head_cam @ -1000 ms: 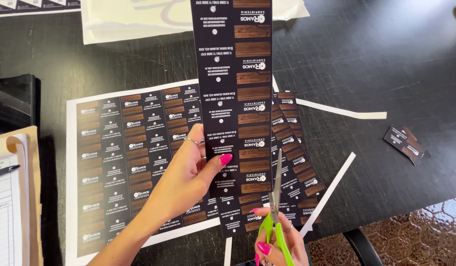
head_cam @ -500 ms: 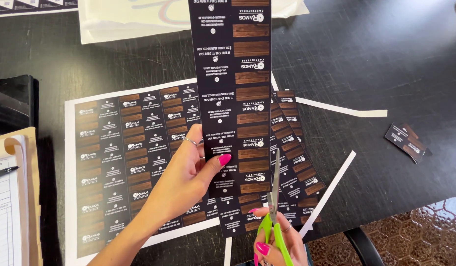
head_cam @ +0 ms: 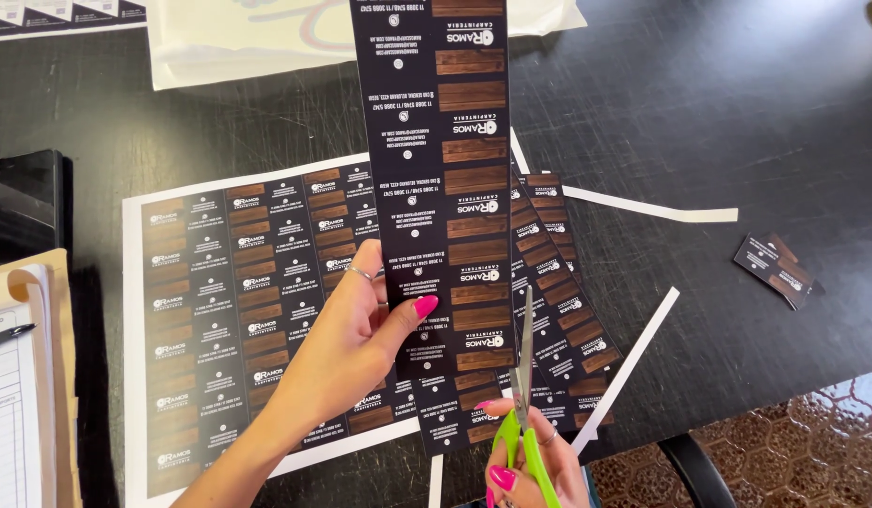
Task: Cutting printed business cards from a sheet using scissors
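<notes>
At left centre lies a printed sheet (head_cam: pixel 238 320) on the black table (head_cam: pixel 737 113). My left hand (head_cam: pixel 356 348) pinches the dark card strip (head_cam: pixel 445 216) upright mid-frame. Bottom centre, my right hand (head_cam: pixel 525 466) grips green-handled scissors (head_cam: pixel 523 395), blades at the strip's right edge.

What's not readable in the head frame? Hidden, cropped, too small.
- Strip: top cut by the frame's upper edge.
- Right hand: lower part cut by the bottom edge.
- Scissors: handles partly behind fingers.
- Printed sheet: right part hidden by left hand and strip.
- Small cut pieces: print too small.
</notes>
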